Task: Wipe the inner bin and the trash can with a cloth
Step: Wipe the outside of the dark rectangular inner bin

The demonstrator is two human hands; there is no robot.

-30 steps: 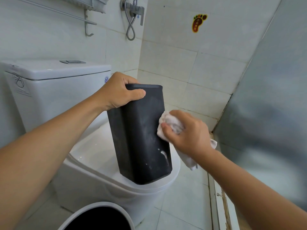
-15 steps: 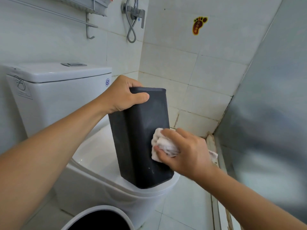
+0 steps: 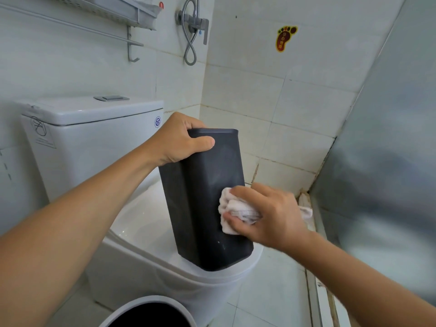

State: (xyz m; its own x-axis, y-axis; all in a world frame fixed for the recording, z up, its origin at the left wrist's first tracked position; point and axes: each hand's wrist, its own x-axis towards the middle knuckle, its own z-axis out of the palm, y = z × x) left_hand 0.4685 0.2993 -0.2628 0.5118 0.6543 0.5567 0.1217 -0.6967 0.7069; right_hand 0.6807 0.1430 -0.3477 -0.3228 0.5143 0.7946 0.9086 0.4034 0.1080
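The black inner bin (image 3: 200,197) stands upside down on the closed toilet lid, tilted a little. My left hand (image 3: 177,140) grips its upper end, thumb across the near face. My right hand (image 3: 266,215) holds a crumpled white cloth (image 3: 232,211) and presses it against the bin's right side, low down. A tail of the cloth sticks out behind my wrist. The white trash can (image 3: 132,308) with its dark open mouth shows at the bottom edge, partly cut off.
A white toilet (image 3: 141,223) with its cistern (image 3: 89,128) fills the left and centre. Tiled walls close in behind, with a shower mixer and hose (image 3: 192,29) and a wall rack (image 3: 122,15). A frosted panel (image 3: 389,161) bounds the right.
My right hand with the cloth has moved down the bin's right side, from about mid-height to the lower part. My left hand keeps its grip on the top.
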